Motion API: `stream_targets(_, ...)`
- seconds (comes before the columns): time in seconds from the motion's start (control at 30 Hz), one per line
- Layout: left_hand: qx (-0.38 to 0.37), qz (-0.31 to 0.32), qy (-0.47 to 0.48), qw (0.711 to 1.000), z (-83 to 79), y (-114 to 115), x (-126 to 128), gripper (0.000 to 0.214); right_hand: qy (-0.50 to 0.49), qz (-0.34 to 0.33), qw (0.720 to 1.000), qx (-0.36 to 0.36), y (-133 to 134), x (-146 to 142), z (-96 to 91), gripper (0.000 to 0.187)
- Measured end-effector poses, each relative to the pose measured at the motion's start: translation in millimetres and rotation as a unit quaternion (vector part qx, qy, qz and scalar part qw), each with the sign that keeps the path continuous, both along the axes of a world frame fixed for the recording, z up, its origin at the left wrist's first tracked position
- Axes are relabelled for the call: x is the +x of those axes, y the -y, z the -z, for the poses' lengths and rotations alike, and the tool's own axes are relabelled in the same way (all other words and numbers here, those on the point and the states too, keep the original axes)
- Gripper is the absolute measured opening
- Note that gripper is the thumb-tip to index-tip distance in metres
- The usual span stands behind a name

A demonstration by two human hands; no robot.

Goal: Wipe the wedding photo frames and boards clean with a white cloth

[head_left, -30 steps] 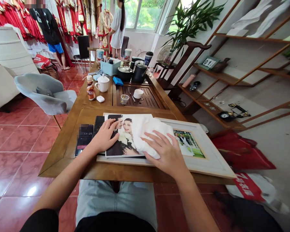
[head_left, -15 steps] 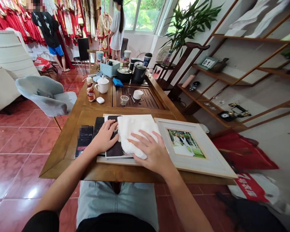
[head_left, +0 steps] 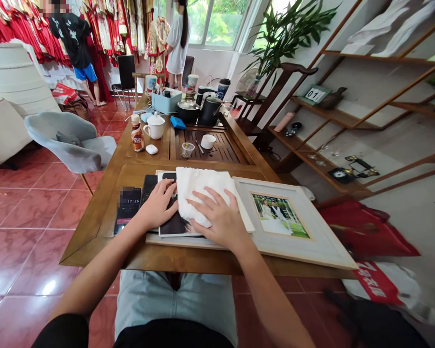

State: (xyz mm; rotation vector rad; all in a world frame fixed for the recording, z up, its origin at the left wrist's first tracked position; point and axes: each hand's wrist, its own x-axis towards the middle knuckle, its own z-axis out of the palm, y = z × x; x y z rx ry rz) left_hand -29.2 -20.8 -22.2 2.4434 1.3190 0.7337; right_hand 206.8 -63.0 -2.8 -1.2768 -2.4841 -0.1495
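Step in hand: wiping a glossy photo print with a white cloth; by the look of it the wipe is mid-way across the print, most of which lies under the cloth.
Right hand: the right hand lies flat on the cloth, fingers spread apart and pressing down, not curled around it.
Left hand: the left hand rests on the print's left part, fingers slightly apart, pinning it down; nothing is gripped.
Where the print is: on top of a white picture frame, at the frame's left end, at the near edge of the wooden counter.
Just beside: a dark phone lies to the left of the left hand, on the counter.
Farther off: a white teapot, a brown bottle and a small white cup stand well apart from the hands.
Next move calls for: even, flat pressure on the cloth while the left hand holds the print steady, so that it does not slide off the frame.
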Motion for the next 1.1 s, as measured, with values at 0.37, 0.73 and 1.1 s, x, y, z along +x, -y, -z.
stream_targets(0.37, -0.008, -0.002, 0.006, 1.0, -0.3, 1, 1, 0.049, -0.013, 0.087, 0.996, 0.033, -11, 41, 4.8, 0.04)
stream_targets(0.73, 0.005, 0.007, 0.009, 1.0, -0.4, 0, 0, 0.047, 0.005, 0.006, 1.0, -0.007, -18, -8, -2.2, 0.044)
stream_targets(1.1, -0.006, -0.003, -0.001, 1.0, 1.4, 1, 0, 0.05, -0.011, 0.097, 0.995, 0.029, -31, 34, 6.1, 0.042)
